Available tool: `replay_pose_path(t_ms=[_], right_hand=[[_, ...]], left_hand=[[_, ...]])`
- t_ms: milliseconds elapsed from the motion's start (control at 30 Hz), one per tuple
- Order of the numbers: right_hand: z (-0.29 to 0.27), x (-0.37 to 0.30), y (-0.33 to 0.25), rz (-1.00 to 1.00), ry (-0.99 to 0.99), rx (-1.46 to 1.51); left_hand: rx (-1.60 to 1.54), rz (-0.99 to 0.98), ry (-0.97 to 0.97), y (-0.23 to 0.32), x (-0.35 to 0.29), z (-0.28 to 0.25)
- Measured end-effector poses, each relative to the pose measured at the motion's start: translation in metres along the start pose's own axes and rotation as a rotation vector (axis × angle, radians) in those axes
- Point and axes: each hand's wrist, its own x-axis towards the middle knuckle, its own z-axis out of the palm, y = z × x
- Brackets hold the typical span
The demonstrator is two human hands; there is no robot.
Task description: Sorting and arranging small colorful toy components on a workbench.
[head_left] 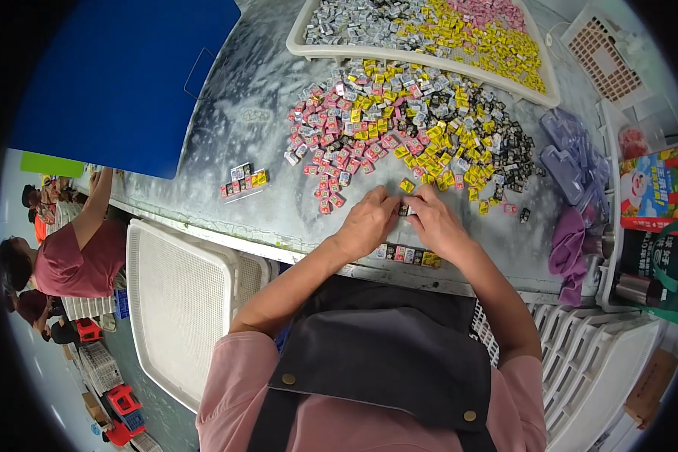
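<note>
In the head view, a small dark block (404,210) is pinched between the fingertips of the left hand (369,221) and the right hand (437,220), just above the grey tabletop (279,215). It is partly covered by the fingers, so whether a second block is gripped with it cannot be told. A yellow block (407,185) is seen just beyond the fingertips at 12 o'clock.

From the hands, a loose pile (384,128) of similar blocks is spread between 10 and 2 o'clock. Each is small, box-shaped and wrapped in one main colour, with printed marks on its face: pink is gathered at 10, yellow at 1, black at 2, and pale grey is mixed throughout. Behind the pile, a white tray (407,56) is filled with pale, yellow and pink blocks.

At 6 o'clock, by the table edge, a neat row (409,255) is formed of pale, black, pink and yellow blocks. Between 9 and 10 o'clock, a small cluster (243,181) is arranged, mostly pink. A purple cloth (567,245) is draped between 3 and 4 o'clock.
</note>
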Motion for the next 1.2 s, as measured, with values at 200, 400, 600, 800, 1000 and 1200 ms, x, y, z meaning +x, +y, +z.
replay_pose_path(t_ms=[200,400,600,800,1000,1200], right_hand=[[-0.005,0.006,0.009,-0.051,-0.028,0.064],[-0.025,-0.022,-0.010,-0.070,-0.046,0.135],[-0.003,-0.050,-0.012,-0.021,-0.087,0.093],[0.005,-0.058,-0.015,0.034,-0.023,0.070],[0.008,-0.060,-0.015,0.017,0.099,0.094],[0.017,-0.065,-0.011,-0.051,0.188,0.044]], left_hand=[[-0.054,0.002,-0.049,-0.001,0.004,-0.003],[-0.143,0.018,-0.063,0.026,-0.010,-0.015],[-0.206,0.014,-0.181,0.025,-0.027,0.000],[-0.231,0.020,-0.152,0.026,-0.027,-0.003],[-0.177,0.005,-0.123,0.028,-0.028,0.002],[-0.196,0.024,-0.085,0.025,-0.033,0.005]])
